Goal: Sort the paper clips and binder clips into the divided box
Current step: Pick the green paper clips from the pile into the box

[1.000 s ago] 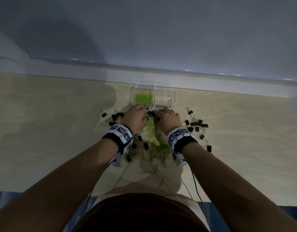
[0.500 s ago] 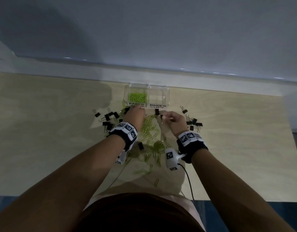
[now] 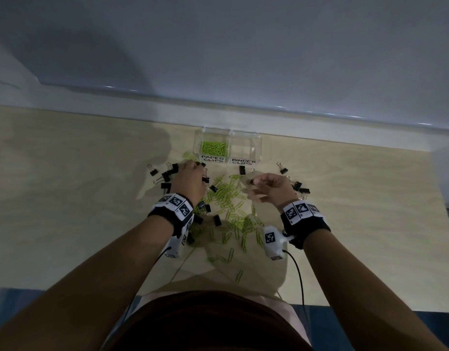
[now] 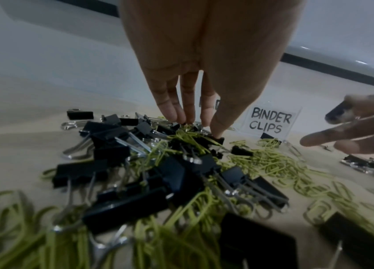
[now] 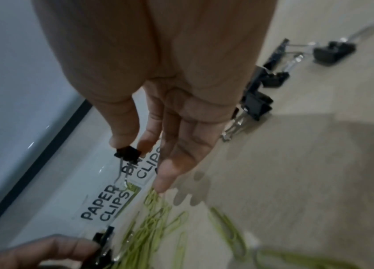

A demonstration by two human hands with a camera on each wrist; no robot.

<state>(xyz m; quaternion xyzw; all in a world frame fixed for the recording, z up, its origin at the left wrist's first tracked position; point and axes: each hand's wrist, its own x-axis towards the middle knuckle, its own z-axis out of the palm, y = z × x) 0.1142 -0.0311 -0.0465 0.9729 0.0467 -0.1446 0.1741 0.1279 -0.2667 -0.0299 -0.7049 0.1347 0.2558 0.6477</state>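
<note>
A clear divided box [image 3: 259, 148] stands at the table's back. Its left half, labelled PAPER CLIPS, holds green paper clips [image 3: 213, 147]; no clips show in the half labelled BINDER CLIPS [image 4: 269, 122]. My right hand [image 3: 253, 182] hovers just in front of the box and pinches a small black binder clip [image 5: 127, 153] between thumb and forefinger, its wire handles hanging down and the other fingers extended. My left hand [image 4: 198, 127] reaches down into a tangle of black binder clips [image 4: 117, 154] and green clips, with thumb and fingertips closing on a black binder clip [image 4: 215, 141].
Loose green paper clips [image 3: 231, 201] cover the table between my wrists. More binder clips lie to the right [image 3: 300, 188] and one in front of the box [image 3: 242, 170]. A pale ledge [image 3: 243, 120] and wall run right behind the box. Cables trail from both wrist cameras.
My right hand has risen from the pile with a binder clip pinched and turned outward to the right. My left hand has shifted left onto the binder clip cluster.
</note>
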